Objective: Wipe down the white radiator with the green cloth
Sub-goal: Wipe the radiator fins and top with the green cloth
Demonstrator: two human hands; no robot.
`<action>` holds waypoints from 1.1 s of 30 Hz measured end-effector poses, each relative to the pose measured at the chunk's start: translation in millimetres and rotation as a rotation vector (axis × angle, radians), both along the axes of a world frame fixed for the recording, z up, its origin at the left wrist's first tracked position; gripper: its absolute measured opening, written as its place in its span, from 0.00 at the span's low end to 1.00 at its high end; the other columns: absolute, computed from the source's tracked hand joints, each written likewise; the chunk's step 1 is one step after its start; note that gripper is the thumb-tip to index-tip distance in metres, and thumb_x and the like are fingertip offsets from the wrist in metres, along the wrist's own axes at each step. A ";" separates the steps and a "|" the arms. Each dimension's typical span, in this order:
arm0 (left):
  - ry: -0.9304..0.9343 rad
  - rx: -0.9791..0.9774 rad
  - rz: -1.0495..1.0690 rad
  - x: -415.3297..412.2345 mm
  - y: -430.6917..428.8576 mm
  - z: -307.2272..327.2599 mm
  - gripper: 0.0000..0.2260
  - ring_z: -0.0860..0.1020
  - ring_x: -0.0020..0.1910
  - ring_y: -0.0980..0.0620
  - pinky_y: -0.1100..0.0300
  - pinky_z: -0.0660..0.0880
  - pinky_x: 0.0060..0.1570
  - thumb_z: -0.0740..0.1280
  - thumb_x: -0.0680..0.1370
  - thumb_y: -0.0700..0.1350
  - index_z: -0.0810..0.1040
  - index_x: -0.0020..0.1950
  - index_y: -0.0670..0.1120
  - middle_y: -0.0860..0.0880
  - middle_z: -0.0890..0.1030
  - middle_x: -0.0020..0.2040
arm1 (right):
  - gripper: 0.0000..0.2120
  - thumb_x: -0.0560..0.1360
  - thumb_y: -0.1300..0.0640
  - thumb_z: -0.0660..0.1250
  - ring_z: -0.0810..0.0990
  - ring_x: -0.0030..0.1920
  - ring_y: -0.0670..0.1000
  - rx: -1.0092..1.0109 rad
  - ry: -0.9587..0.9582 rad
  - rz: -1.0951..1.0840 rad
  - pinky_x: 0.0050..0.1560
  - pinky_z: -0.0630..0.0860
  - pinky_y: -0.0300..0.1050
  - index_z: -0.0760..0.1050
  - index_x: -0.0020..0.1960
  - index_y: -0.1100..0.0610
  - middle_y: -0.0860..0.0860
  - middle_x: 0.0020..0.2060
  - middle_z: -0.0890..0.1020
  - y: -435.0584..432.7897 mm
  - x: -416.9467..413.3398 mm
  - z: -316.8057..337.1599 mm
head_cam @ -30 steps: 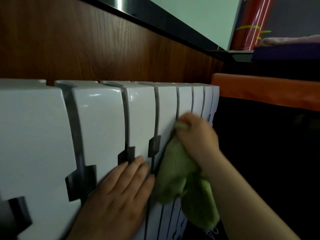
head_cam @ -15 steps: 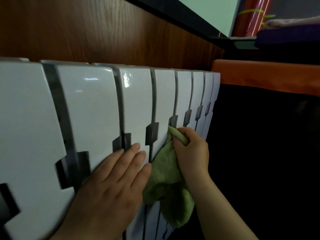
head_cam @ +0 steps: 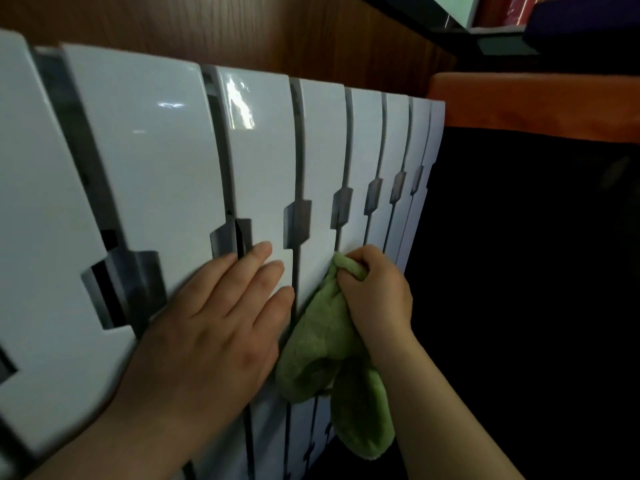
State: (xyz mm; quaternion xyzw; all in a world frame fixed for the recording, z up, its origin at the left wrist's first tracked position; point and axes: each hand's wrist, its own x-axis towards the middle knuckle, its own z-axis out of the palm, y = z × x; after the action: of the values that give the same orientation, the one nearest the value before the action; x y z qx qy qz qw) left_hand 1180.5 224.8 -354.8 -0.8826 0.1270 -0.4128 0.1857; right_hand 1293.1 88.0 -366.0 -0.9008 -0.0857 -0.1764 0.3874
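Here, right hand (head_cam: 375, 292) holds one green cloth (head_cam: 322, 344) in its grip; left hand (head_cam: 207, 337), grip wide, presses one white radiator (head_cam: 149, 150).

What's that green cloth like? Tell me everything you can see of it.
The green cloth looks soft and fuzzy, like terry or microfibre, pale moss green, unpatterned. It is bunched, not folded. The right hand grips its top end in curled fingers against the front of the white radiator, by a slot between sections. Below the hand it hangs loose in two thick lobes, one dangling lower. The left hand lies flat on the radiator close beside it.
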 end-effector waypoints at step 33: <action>0.165 0.082 0.146 -8.2 -14.2 -171.6 0.19 0.54 0.73 0.44 0.48 0.40 0.73 0.48 0.77 0.41 0.67 0.65 0.40 0.45 0.66 0.68 | 0.11 0.71 0.69 0.67 0.78 0.49 0.55 0.233 0.163 -0.066 0.54 0.69 0.43 0.80 0.52 0.62 0.57 0.48 0.82 6.5 -20.8 -236.3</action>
State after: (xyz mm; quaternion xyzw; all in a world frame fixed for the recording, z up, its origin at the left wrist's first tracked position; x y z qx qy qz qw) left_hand 1172.3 210.6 -526.4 -0.9121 0.0938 -0.3188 0.2400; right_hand 1272.3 94.6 -602.3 -0.8634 -0.0033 -0.1242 0.4890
